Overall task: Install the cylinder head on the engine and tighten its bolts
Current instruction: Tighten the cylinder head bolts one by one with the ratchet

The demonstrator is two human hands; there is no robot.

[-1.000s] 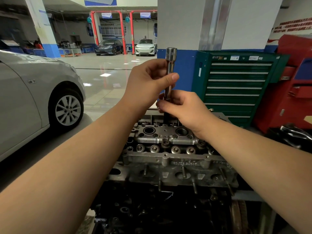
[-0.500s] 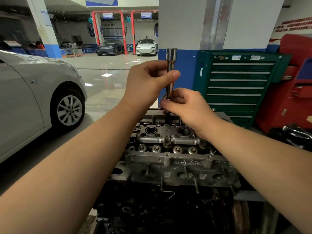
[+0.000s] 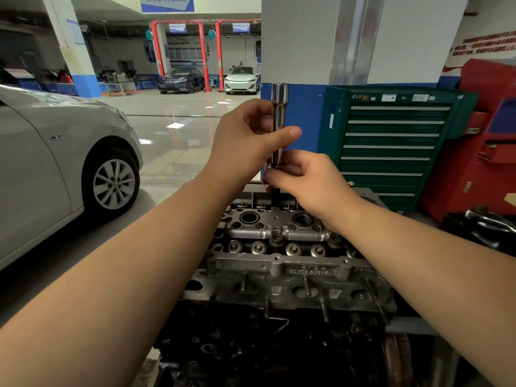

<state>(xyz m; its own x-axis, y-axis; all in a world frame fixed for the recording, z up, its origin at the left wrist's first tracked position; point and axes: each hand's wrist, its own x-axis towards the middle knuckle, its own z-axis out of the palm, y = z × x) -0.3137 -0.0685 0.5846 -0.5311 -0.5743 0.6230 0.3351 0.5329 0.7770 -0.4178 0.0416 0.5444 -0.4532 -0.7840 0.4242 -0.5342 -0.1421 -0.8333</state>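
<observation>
- We see the cylinder head sitting on top of the dark engine block, low in the middle of the view, its studs pointing toward us.
- A long socket extension stands upright over the far edge of the cylinder head, its open square end on top.
- Our left hand holds the upper shaft, its grip curled round it with the thumb laid across the front.
- Our right hand pinches the lower end of the extension, just above the head; what lies under its fingers we cannot tell.
- Behind stands a green tool cabinet, with a red cabinet at its right.
- A silver car is parked at the left on the glossy floor.
</observation>
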